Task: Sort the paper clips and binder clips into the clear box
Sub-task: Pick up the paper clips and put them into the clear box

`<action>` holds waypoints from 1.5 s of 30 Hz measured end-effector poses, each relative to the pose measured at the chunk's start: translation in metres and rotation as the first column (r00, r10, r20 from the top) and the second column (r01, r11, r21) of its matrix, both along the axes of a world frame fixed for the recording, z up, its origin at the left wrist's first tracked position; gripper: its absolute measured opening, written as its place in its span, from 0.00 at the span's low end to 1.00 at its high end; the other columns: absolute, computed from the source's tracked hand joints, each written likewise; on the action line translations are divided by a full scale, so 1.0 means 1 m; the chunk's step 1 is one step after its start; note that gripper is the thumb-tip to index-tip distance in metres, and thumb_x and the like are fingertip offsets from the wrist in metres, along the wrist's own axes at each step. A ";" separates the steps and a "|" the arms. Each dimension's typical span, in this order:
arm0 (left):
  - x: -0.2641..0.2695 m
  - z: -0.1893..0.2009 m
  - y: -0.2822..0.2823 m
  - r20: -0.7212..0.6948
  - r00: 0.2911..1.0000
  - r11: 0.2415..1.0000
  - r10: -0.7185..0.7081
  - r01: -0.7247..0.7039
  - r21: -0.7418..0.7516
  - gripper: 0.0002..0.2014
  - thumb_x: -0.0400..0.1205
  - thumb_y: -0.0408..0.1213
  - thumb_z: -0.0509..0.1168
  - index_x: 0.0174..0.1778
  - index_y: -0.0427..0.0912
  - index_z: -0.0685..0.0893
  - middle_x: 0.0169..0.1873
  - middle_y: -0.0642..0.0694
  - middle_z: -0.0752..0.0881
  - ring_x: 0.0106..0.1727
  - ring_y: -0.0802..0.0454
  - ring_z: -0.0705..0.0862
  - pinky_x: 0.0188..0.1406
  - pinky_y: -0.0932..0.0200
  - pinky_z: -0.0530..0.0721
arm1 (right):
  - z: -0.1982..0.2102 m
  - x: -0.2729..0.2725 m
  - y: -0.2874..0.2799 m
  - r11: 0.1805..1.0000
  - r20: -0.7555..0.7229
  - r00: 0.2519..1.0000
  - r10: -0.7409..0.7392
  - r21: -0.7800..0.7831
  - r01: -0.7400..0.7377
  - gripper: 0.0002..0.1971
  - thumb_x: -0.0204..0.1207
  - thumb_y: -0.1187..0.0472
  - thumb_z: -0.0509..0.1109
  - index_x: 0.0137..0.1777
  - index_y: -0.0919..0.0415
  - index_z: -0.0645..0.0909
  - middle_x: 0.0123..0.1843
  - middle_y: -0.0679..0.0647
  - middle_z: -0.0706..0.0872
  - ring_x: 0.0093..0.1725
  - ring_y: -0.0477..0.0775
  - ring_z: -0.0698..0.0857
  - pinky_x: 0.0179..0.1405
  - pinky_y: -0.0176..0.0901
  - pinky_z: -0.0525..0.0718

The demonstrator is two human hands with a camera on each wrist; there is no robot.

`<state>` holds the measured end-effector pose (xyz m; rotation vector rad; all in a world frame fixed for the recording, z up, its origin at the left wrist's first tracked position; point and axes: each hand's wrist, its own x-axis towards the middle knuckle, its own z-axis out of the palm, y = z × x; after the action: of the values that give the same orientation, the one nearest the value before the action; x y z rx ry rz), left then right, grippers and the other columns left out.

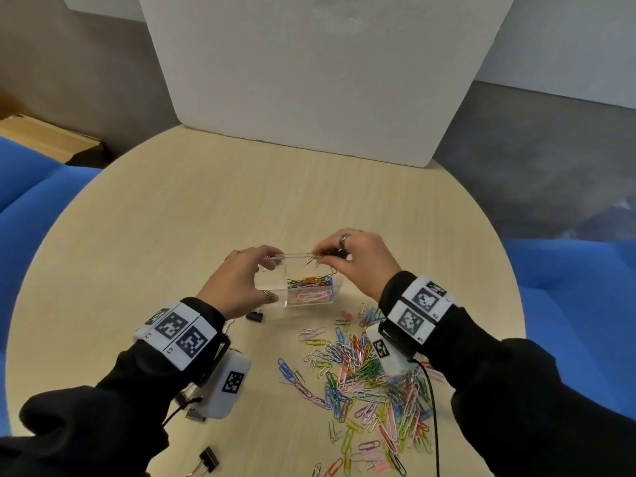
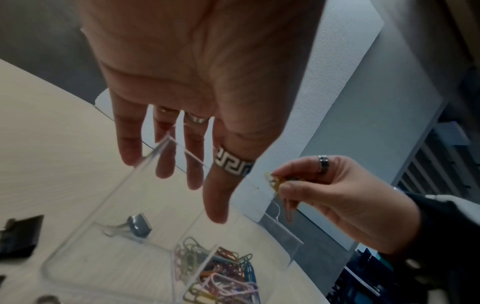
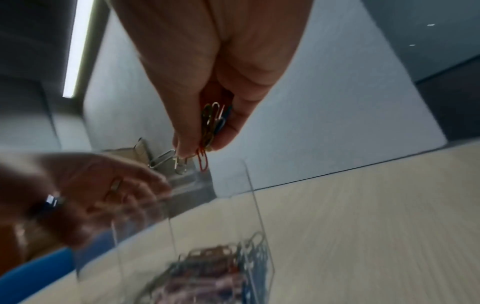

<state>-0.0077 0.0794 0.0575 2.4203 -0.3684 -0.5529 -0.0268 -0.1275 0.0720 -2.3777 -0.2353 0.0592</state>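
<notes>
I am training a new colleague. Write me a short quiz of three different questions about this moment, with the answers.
1. True or false: the right hand pinches a bunch of paper clips above the clear box.
2. Multiple choice: what does the left hand do? A) rests flat on the table B) holds the box C) picks up a binder clip
3. Fill in: inside the box, a divider separates the coloured paper clips from one ____ clip.

Key: 1 true; 2 B; 3 binder
</notes>
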 end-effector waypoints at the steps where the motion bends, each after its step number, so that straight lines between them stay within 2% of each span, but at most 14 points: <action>1: 0.000 0.001 -0.002 -0.008 1.000 1.000 -0.006 0.006 -0.014 0.32 0.69 0.34 0.75 0.67 0.51 0.72 0.53 0.53 0.81 0.57 0.52 0.74 0.47 0.63 0.69 | -0.003 0.001 0.004 0.997 -0.005 0.999 0.052 -0.051 -0.052 0.10 0.73 0.65 0.71 0.53 0.59 0.87 0.50 0.53 0.88 0.48 0.45 0.81 0.54 0.26 0.76; 4: 0.001 0.002 -0.004 -0.029 0.999 1.000 -0.018 0.017 -0.025 0.32 0.68 0.34 0.75 0.67 0.50 0.73 0.51 0.53 0.80 0.56 0.53 0.75 0.47 0.63 0.70 | -0.013 -0.001 0.010 0.971 0.005 0.986 0.167 -0.175 -0.164 0.10 0.74 0.66 0.70 0.54 0.61 0.86 0.52 0.56 0.88 0.55 0.52 0.82 0.60 0.41 0.77; 9: 0.004 0.002 -0.003 -0.033 0.999 0.999 -0.004 0.003 -0.050 0.31 0.68 0.32 0.76 0.66 0.49 0.74 0.51 0.53 0.80 0.53 0.54 0.76 0.39 0.75 0.69 | -0.023 -0.002 0.007 0.966 0.006 0.982 0.187 -0.183 -0.183 0.11 0.75 0.66 0.69 0.56 0.62 0.85 0.54 0.55 0.88 0.55 0.53 0.84 0.61 0.42 0.79; 12: 0.005 0.000 -0.004 -0.027 1.000 0.998 -0.009 0.008 -0.056 0.31 0.68 0.32 0.76 0.66 0.49 0.74 0.52 0.51 0.81 0.53 0.54 0.75 0.40 0.72 0.69 | -0.023 -0.004 0.005 0.957 0.008 0.978 0.209 -0.206 -0.203 0.11 0.77 0.60 0.68 0.57 0.60 0.85 0.55 0.52 0.89 0.54 0.51 0.86 0.59 0.43 0.81; 17: 0.007 -0.008 -0.008 -0.022 1.000 0.998 0.013 -0.015 -0.061 0.31 0.67 0.33 0.77 0.66 0.49 0.74 0.53 0.50 0.82 0.55 0.52 0.76 0.49 0.63 0.72 | -0.014 -0.013 -0.014 0.999 0.105 0.994 -0.035 -0.026 0.038 0.11 0.78 0.55 0.65 0.53 0.59 0.85 0.48 0.52 0.88 0.45 0.47 0.85 0.50 0.38 0.83; 19: 0.007 -0.014 -0.012 -0.013 1.000 0.998 0.021 -0.021 -0.060 0.31 0.67 0.33 0.77 0.65 0.50 0.74 0.54 0.48 0.83 0.57 0.49 0.77 0.52 0.59 0.74 | -0.017 -0.016 -0.031 0.984 0.058 0.983 -0.176 0.001 0.176 0.11 0.80 0.57 0.62 0.54 0.60 0.83 0.49 0.52 0.86 0.46 0.47 0.83 0.50 0.37 0.81; 21: 0.008 -0.021 -0.018 0.000 1.000 0.998 0.030 -0.030 -0.054 0.31 0.67 0.33 0.77 0.66 0.50 0.74 0.55 0.47 0.83 0.59 0.47 0.76 0.54 0.56 0.75 | -0.033 -0.018 -0.055 0.961 -0.105 0.959 -0.262 -0.116 0.250 0.12 0.81 0.57 0.60 0.58 0.59 0.81 0.55 0.53 0.82 0.50 0.49 0.81 0.52 0.37 0.77; 25: 0.008 -0.033 -0.030 0.024 0.998 0.997 0.059 -0.057 -0.051 0.32 0.67 0.33 0.76 0.66 0.51 0.74 0.56 0.46 0.82 0.62 0.44 0.75 0.60 0.48 0.76 | -0.071 -0.032 -0.084 0.930 -0.413 0.853 -0.319 -0.311 0.197 0.16 0.80 0.55 0.61 0.66 0.58 0.77 0.66 0.57 0.76 0.67 0.58 0.75 0.71 0.50 0.71; 29: 0.010 -0.042 -0.039 0.037 0.996 0.993 0.085 -0.082 -0.083 0.32 0.67 0.33 0.77 0.66 0.50 0.74 0.56 0.46 0.83 0.62 0.43 0.76 0.63 0.44 0.76 | -0.078 -0.051 -0.077 0.958 -0.452 0.868 -0.207 -0.276 0.084 0.17 0.80 0.57 0.62 0.67 0.58 0.76 0.66 0.56 0.75 0.68 0.53 0.73 0.74 0.48 0.69; 32: 0.011 -0.046 -0.043 0.049 0.995 0.994 0.088 -0.084 -0.070 0.32 0.67 0.33 0.77 0.66 0.49 0.74 0.55 0.46 0.83 0.62 0.42 0.76 0.62 0.45 0.76 | -0.074 -0.062 -0.069 0.969 -0.512 0.855 -0.084 -0.241 -0.049 0.14 0.81 0.57 0.61 0.64 0.57 0.79 0.62 0.54 0.79 0.61 0.50 0.77 0.66 0.40 0.72; 34: 0.012 -0.048 -0.045 0.054 0.994 0.994 0.090 -0.086 -0.065 0.32 0.67 0.33 0.77 0.66 0.49 0.73 0.55 0.46 0.83 0.62 0.42 0.76 0.61 0.46 0.76 | -0.074 -0.065 -0.072 0.974 -0.455 0.881 -0.128 -0.223 0.026 0.12 0.81 0.56 0.61 0.60 0.56 0.82 0.57 0.52 0.82 0.57 0.50 0.80 0.64 0.43 0.76; 36: 0.013 -0.047 -0.045 0.053 0.995 0.995 0.084 -0.081 -0.062 0.32 0.67 0.34 0.77 0.66 0.50 0.73 0.56 0.46 0.83 0.62 0.43 0.76 0.61 0.46 0.76 | -0.077 -0.068 -0.082 0.930 -0.322 0.896 -0.306 -0.304 0.208 0.12 0.81 0.53 0.60 0.58 0.51 0.82 0.56 0.50 0.81 0.57 0.51 0.79 0.63 0.51 0.79; 39: 0.015 -0.048 -0.046 0.048 0.996 0.997 0.070 -0.068 -0.043 0.31 0.68 0.34 0.76 0.66 0.51 0.73 0.56 0.46 0.82 0.62 0.43 0.75 0.60 0.47 0.76 | -0.077 -0.076 -0.098 0.819 -0.321 0.826 -0.464 -0.510 0.262 0.14 0.81 0.49 0.55 0.62 0.48 0.76 0.61 0.52 0.75 0.65 0.56 0.72 0.65 0.54 0.75; 45: 0.016 -0.048 -0.047 0.048 0.998 0.999 0.045 -0.045 -0.002 0.31 0.70 0.35 0.74 0.67 0.51 0.70 0.58 0.46 0.81 0.62 0.44 0.74 0.57 0.51 0.73 | -0.087 -0.087 -0.077 0.934 -0.432 0.862 -0.266 -0.337 0.119 0.17 0.80 0.49 0.59 0.65 0.55 0.76 0.64 0.54 0.74 0.67 0.54 0.71 0.71 0.45 0.70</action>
<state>0.0079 0.0320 0.0094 2.4383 -0.3335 -0.4754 -0.1142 -0.2043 -0.0152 -2.5827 0.2715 0.6131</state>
